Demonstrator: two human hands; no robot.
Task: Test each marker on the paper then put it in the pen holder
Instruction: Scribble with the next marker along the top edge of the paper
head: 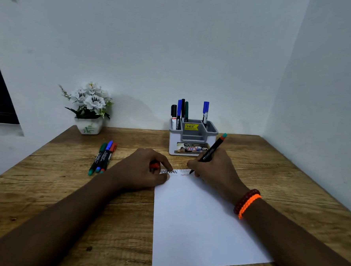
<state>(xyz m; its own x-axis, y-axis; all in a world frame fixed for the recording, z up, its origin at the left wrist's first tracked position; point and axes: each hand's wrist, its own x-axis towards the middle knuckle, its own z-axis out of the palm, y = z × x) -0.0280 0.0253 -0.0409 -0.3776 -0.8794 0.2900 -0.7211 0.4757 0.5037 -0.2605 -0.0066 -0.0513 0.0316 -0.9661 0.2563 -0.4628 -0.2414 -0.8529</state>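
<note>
A dark window edge (pixel 0 99) cuts into the far left, and a white flower pot (pixel 89 125) stands at the back left edge of the wooden worktop (pixel 54 189), close to the wall. In front of it three capped markers (pixel 102 158) lie side by side, touching, angled toward the near left, with bare wood between them and the left rim. The left hand (pixel 143 169) rests on the top left corner of the paper (pixel 198 222), fingers curled around a small red cap (pixel 154 165), fingertips pressing the sheet beside the dark zigzag marks (pixel 169 171). The paper runs from those hands down to the near edge of the worktop, its lower right corner close to the right forearm. Behind the paper's top edge, near the back wall, stands the white and grey pen holder (pixel 191 140), with four markers upright in its left compartment and one blue marker in its right; the front centre compartment shows nothing in it. The right hand (pixel 215 169), wearing red and orange bracelets (pixel 247 203), has its grip closed around a black marker (pixel 210 152), tip touching the paper at the end of the red zigzags (pixel 185 173). Bare wood stretches to the right wall
</note>
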